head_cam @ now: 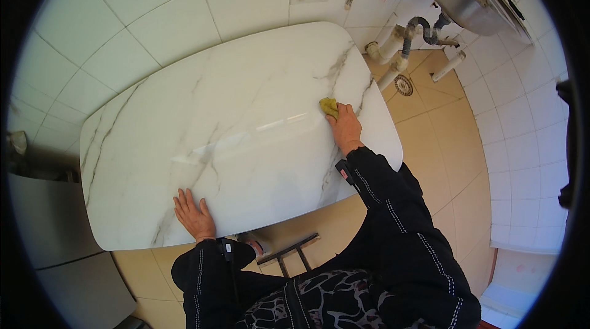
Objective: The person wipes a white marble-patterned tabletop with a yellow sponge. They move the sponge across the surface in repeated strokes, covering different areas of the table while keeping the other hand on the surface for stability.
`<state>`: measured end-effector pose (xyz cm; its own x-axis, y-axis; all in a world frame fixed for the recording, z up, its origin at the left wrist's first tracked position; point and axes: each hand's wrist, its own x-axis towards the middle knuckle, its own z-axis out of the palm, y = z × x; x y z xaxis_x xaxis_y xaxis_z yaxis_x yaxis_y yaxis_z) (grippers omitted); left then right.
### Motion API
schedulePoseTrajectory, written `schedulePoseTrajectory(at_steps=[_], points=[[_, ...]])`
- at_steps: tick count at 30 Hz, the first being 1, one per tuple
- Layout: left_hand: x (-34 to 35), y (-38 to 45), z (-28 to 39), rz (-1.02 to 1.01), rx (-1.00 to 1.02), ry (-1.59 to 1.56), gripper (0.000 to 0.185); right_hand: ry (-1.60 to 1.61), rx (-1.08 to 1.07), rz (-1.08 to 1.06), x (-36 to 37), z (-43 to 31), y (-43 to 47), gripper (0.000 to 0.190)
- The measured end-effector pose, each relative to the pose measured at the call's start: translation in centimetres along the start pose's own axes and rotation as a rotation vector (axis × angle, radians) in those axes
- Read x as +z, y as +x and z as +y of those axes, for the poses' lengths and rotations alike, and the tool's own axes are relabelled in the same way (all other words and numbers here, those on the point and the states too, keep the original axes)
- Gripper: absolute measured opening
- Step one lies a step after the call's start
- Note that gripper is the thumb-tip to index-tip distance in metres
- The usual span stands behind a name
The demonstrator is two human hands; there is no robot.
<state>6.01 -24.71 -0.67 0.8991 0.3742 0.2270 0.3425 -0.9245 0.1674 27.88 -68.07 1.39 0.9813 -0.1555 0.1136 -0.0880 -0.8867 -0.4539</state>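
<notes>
Before me stands a table with a glossy white, grey-veined marble-look top [258, 98]. My right hand [345, 127] grips a crumpled yellow-green cloth [328, 107] against the tabletop, towards its right end. Its fingers curl over the cloth and partly hide it. My left hand [196, 216] rests flat near the table's front edge at the lower left, fingers spread and nothing in it. A strip of light reflects off the surface between my hands.
White wall tiles [249, 1] border the table's far side. At the upper right hangs a metal sink [465, 6] with a grey drain hose [408, 36] below it. A floor drain [404, 85] lies nearby. A grey cabinet-like appliance [60, 223] stands left; a dark metal frame [290, 250] is beneath me.
</notes>
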Motion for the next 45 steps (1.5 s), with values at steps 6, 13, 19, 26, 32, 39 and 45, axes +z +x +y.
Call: schedulePoseTrajectory(at_steps=[6,13,19,26,32,39,45], points=[[0.3,0.1,0.2,0.011,-0.021,0.004,0.052,-0.063,0.141,0.111,-1.0,1.3,1.4,0.043],[0.0,0.1,0.3,0.021,-0.018,0.005,0.051,-0.056,-0.003,0.053,0.2,0.8,-0.7,0.045],[-0.1,0.1,0.3,0.022,-0.019,0.021,0.052,-0.172,0.213,0.239,-1.8,3.7,1.9,0.041],[0.2,0.3,0.3,0.036,0.005,0.036,0.051,-0.076,-0.143,0.046,1.7,-2.4,-3.4,0.044],[0.0,0.3,0.3,0.016,-0.018,0.024,0.052,0.129,-0.509,0.003,2.3,-7.3,-8.7,0.04],[-0.3,0.4,0.6,0.002,-0.036,0.013,0.052,-0.204,-0.188,0.264,0.0,3.8,0.8,0.04],[-0.2,0.2,0.5,0.015,-0.031,0.013,0.051,-0.289,0.084,0.368,-0.1,5.6,3.6,0.047]])
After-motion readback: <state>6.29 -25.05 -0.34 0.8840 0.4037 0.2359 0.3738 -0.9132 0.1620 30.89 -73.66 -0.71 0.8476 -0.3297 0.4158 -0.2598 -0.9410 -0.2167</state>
